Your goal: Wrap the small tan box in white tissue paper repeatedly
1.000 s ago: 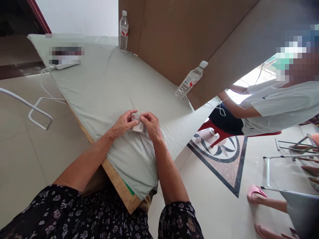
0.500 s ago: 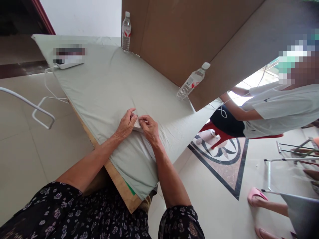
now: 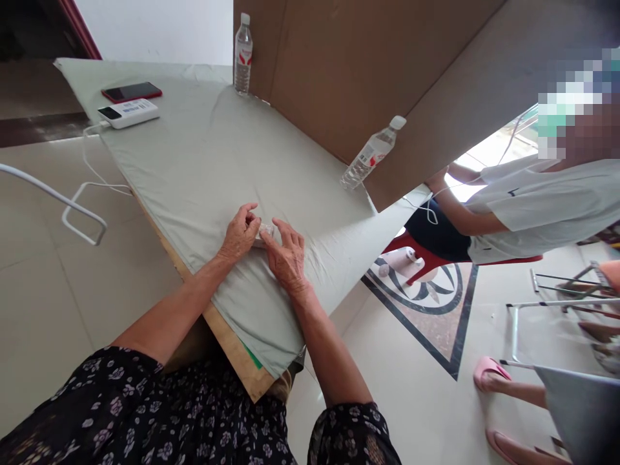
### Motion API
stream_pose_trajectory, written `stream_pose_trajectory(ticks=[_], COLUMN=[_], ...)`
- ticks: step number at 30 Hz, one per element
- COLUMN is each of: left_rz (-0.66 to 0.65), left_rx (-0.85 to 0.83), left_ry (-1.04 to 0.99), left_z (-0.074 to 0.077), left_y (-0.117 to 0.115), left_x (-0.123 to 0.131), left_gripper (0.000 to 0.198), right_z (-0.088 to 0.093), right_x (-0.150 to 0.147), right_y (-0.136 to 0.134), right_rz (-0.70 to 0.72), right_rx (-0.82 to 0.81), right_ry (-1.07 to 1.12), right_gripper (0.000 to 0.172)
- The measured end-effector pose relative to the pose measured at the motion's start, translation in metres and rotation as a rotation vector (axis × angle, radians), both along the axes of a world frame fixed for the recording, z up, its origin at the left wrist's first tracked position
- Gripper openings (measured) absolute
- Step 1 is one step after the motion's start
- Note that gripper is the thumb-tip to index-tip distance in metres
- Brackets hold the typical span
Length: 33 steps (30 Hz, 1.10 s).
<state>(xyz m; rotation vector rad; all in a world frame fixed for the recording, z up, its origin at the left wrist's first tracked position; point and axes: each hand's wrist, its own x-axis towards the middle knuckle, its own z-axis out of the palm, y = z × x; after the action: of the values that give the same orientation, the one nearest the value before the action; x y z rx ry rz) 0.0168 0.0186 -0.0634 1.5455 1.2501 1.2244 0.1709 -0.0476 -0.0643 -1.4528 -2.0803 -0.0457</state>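
My left hand [image 3: 239, 234] and my right hand [image 3: 287, 254] meet on the pale green cloth [image 3: 203, 168] covering the table, near its front corner. Between their fingertips lies a small pale packet [image 3: 265, 230], mostly hidden. The left hand's fingers are curled in a pinch on it. The right hand's fingers lie spread and flat over the packet, pressing it to the cloth.
Two water bottles [image 3: 243, 55] [image 3: 372, 153] stand by a large cardboard sheet [image 3: 368, 71] at the table's back. A red phone [image 3: 132, 92] and white power bank [image 3: 128, 113] lie far left. Another person in a white shirt [image 3: 533, 206] sits at right.
The packet, held up between both hands a second ago, has been lowered onto the cloth. My right hand has flattened over it. The view has shifted slightly.
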Motion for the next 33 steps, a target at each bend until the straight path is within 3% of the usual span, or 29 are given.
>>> stream_pose_trajectory(ticks=[11, 17, 21, 25, 29, 33], left_rz=[0.011, -0.006, -0.004, -0.006, 0.003, 0.052], left_rx=[-0.024, -0.036, -0.048, -0.058, -0.154, -0.21], left_ry=[-0.114, -0.146, -0.133, -0.152, -0.248, -0.337], left_z=[0.002, 0.002, 0.002, 0.003, 0.003, 0.0], left_y=[0.003, 0.004, 0.004, 0.004, 0.004, 0.008], left_x=[0.002, 0.002, 0.002, 0.002, 0.003, 0.002], left_gripper=[0.036, 0.031, 0.031, 0.029, 0.029, 0.03], right_z=[-0.01, -0.007, -0.008, -0.009, 0.0, 0.0], right_x=[-0.005, -0.006, -0.007, -0.001, 0.013, 0.032], right_y=[0.003, 0.004, 0.006, 0.003, -0.028, -0.092], right_rz=[-0.031, -0.02, -0.021, -0.054, -0.238, -0.512], right_rx=[0.052, -0.033, -0.025, 0.082, 0.231, 0.296], right_ry=[-0.029, -0.053, -0.027, 0.123, 0.405, 0.623], right_gripper=[0.031, 0.051, 0.041, 0.029, 0.024, 0.02])
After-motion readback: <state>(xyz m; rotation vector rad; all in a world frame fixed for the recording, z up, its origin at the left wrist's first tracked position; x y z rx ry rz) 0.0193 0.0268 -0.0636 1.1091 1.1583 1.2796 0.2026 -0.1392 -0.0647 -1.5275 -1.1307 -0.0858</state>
